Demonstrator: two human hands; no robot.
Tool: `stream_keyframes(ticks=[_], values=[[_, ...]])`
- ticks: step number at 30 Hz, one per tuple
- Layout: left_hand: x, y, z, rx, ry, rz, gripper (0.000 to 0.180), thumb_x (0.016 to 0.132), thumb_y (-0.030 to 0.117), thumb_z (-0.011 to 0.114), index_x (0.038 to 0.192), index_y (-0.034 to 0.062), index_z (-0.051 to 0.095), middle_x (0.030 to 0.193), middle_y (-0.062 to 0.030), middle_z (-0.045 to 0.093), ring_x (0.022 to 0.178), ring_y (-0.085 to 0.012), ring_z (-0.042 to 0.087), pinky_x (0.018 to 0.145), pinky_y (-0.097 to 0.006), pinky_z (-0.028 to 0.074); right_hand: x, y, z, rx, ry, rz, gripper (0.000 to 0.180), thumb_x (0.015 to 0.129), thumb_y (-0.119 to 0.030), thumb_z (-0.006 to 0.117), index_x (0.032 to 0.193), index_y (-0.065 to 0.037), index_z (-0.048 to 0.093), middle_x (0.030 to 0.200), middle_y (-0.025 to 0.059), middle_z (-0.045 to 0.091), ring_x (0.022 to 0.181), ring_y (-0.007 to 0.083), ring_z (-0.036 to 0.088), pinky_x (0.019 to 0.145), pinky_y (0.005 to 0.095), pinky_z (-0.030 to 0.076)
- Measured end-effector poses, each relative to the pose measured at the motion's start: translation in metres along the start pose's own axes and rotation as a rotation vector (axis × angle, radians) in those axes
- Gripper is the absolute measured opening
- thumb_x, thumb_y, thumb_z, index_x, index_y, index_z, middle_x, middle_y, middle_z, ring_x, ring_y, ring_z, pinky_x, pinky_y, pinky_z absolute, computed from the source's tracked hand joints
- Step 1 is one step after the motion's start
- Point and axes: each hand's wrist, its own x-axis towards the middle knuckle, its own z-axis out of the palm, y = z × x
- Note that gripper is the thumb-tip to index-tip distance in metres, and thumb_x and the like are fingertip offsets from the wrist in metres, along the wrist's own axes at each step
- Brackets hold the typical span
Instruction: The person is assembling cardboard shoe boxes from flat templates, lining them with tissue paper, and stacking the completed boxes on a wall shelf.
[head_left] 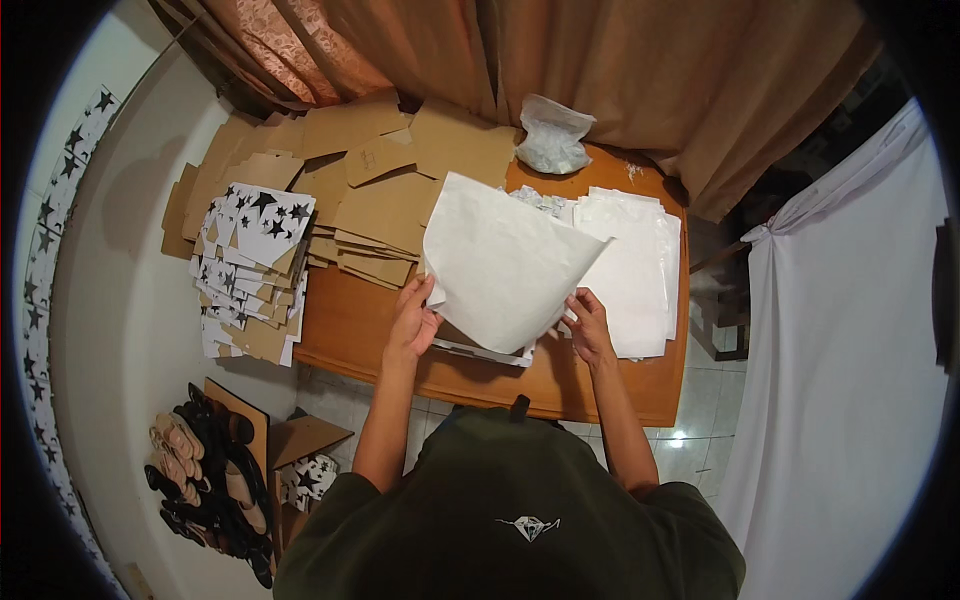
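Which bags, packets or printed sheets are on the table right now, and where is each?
Clear plastic bag: far edge of the table, crumpled, whitish.
Star-printed sheets: far left stack, white with black stars, mixed with brown card.
White sheet stack: right side, flat, rectangular.
No labels, signs or screens seen.
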Motion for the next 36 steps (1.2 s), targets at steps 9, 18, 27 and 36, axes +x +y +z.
stream_keyframes(ticks=[9,18,27,36], values=[[0.01,0.042,-0.087,0.468,0.178,0.064,0.029,0.098,0.011,0.068,0.123,-0.0024,0.06,0.107,-0.0059,0.071,0.096,-0.0129,0.066,0.085,-0.027,0.053,-0.007,0.033,0.038,-0.302,0.302,-0.181,0.021,0.094,-0.012,0.075,0.096,-0.01,0.054,0.069,-0.0112,0.045,0.062,0.0022,0.033,0.055,0.0219,0.031],[0.041,0.023,-0.155,0.946,0.148,0.102,0.024,0.092,0.004,0.071,0.114,-0.0024,0.064,0.081,-0.0016,0.064,0.071,-0.0113,0.06,0.069,-0.026,0.05,-0.031,0.061,0.038,-0.797,0.614,-0.183,0.031,0.085,-0.021,0.082,0.095,-0.002,0.06,0.071,-0.001,0.055,0.063,0.0096,0.047,0.058,0.0274,0.042],[0.026,0.04,-0.096,1.617,0.086,0.562,0.031,0.092,0.015,0.072,0.119,0.0017,0.065,0.126,-0.0174,0.061,0.116,-0.0349,0.058,0.096,-0.045,0.05,-0.048,0.042,0.09,-1.479,0.602,-0.498,0.042,0.09,-0.019,0.074,0.126,-0.003,0.06,0.122,0.0222,0.059,0.118,0.0398,0.052,0.099,0.0458,0.047],[0.046,0.018,-0.063,1.799,-0.665,0.513,0.047,0.088,0.019,0.075,0.131,0.0067,0.061,0.139,-0.0174,0.056,0.129,-0.036,0.051,0.106,-0.048,0.043,-0.009,0.057,0.128,-1.905,0.099,-0.382,0.057,0.085,-0.023,0.078,0.138,-0.015,0.058,0.15,0.0203,0.045,0.139,0.0431,0.04,0.114,0.0613,0.032]])
